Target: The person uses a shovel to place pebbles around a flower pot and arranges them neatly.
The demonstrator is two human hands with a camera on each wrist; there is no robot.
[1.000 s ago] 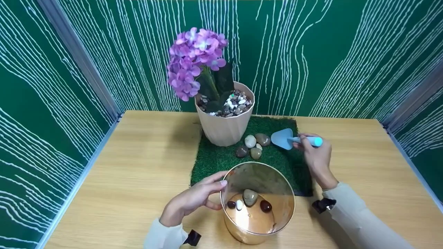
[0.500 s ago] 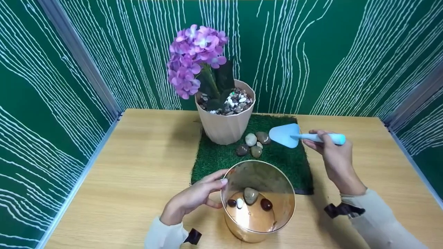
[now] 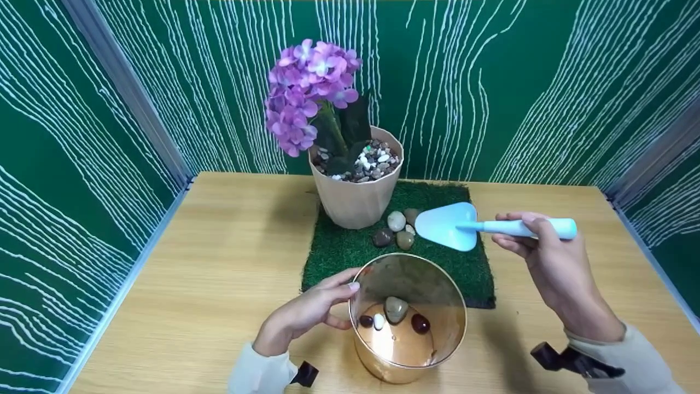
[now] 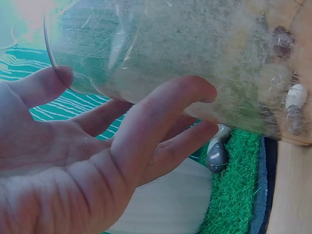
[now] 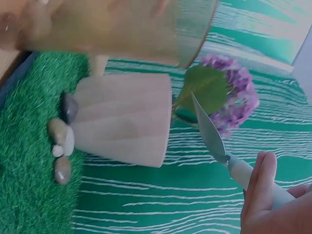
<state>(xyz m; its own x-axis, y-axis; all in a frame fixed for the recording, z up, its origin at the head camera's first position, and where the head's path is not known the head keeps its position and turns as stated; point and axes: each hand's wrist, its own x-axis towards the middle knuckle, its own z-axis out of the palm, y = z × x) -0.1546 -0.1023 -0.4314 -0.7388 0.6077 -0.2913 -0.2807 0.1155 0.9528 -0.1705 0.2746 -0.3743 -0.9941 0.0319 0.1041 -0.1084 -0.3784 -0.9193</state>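
Partly over the mat (image 3: 339, 262), the trowel (image 3: 488, 226) is being drawn toward four o'clock by the right hand's (image 3: 560, 273) clamped fingers, the bucket (image 3: 413, 284) gripped by the left hand (image 3: 306, 313), the table (image 3: 229, 235) enclosed by green walls (image 3: 538, 49).

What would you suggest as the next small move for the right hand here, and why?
I'd probably bring the light-blue, plastic-looking trowel in the right hand over the transparent, round amber container: nothing shows on the trowel, four smooth, glossy stones lie inside the container, and the left hand holds it at the rim.
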